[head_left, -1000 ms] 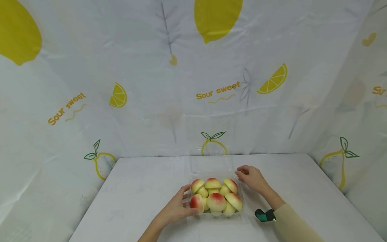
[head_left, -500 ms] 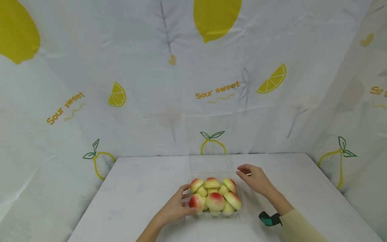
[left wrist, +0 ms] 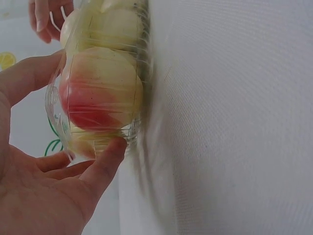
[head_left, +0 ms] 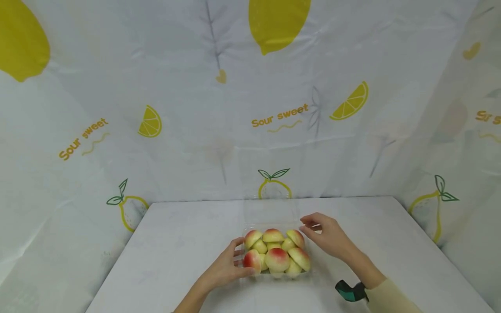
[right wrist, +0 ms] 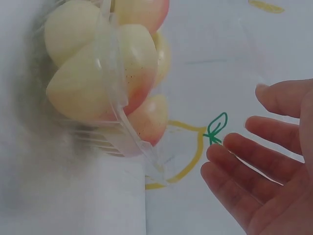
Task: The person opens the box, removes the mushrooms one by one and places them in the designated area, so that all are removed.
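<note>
A clear plastic clamshell box [head_left: 291,277] stands on the table, packed with several yellow-and-red peaches [head_left: 277,260]. Its transparent lid [head_left: 270,211] is folded up and back at the far side. My left hand [head_left: 225,267] holds the box's left end, thumb at the near corner and fingers along the side. In the left wrist view, a blushed peach [left wrist: 100,90] shows through the wall between thumb and fingers. My right hand [head_left: 326,234] hovers by the far right corner. Its fingers [right wrist: 254,156] are loosely bent, hold nothing, and stand apart from the box rim in the right wrist view.
The white table [head_left: 188,234] ends at a lemon-print cloth [head_left: 195,152] hung behind it and at the sides. A black-and-green piece [head_left: 350,291] sits at my right wrist beside a beige sleeve [head_left: 389,298].
My right hand has shifted slightly nearer to the box's right side and its forearm has turned a little. The left hand keeps its hold, and the peaches stay in place.
</note>
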`<state>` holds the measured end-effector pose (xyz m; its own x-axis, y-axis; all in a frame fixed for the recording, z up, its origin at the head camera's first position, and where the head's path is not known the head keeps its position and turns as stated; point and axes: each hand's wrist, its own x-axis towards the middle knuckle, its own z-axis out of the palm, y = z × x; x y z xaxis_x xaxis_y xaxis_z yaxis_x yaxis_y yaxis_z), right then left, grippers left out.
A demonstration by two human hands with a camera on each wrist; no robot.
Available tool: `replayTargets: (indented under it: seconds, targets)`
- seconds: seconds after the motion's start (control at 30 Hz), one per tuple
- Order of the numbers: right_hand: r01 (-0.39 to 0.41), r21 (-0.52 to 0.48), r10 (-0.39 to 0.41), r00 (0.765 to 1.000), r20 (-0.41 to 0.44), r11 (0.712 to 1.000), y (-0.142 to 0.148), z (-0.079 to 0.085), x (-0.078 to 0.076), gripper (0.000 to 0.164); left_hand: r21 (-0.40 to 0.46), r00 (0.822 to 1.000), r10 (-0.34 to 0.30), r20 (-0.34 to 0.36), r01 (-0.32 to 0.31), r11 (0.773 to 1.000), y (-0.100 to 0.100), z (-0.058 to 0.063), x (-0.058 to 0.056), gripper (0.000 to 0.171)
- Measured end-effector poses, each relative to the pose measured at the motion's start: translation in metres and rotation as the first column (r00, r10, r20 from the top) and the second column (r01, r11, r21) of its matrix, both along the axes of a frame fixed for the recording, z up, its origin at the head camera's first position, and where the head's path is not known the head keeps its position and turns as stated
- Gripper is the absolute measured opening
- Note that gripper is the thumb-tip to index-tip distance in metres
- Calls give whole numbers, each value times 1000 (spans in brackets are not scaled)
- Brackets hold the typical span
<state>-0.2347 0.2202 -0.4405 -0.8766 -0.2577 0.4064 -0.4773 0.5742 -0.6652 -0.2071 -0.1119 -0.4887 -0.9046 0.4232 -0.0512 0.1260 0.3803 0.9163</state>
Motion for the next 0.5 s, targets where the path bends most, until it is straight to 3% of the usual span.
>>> replayTargets:
  seconds: [0.5]
  targets:
    - [-136,23,136,991,-2,990,-13,2,15,26,-8,1000,5,5,-5,1000,0,-1,0,90]
